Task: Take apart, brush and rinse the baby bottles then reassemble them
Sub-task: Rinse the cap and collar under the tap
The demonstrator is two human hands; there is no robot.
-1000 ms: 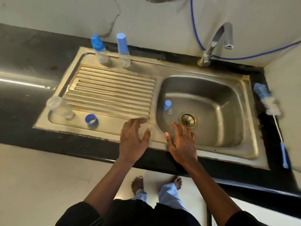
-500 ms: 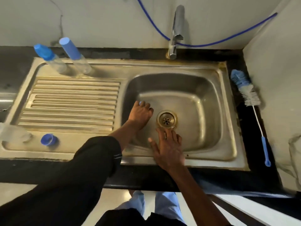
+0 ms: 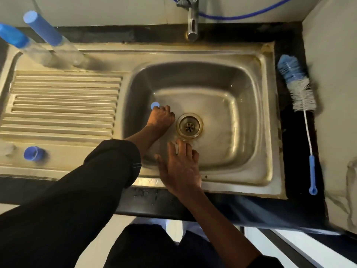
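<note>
Blue-capped, the small baby bottle (image 3: 154,105) is standing on the floor of the sink basin (image 3: 241,122), left of the drain (image 3: 189,126). The left hand (image 3: 161,118), at the front rim a second ago, is now curling its fingers round it. The right hand (image 3: 180,167) is waiting spread-fingered over that rim, so disassembly is probably starting.

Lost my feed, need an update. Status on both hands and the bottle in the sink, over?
Left hand grips small blue-capped bottle on sink floor. Right hand open, over near rim. Bottle brush idle on right counter; nothing blocking.
</note>
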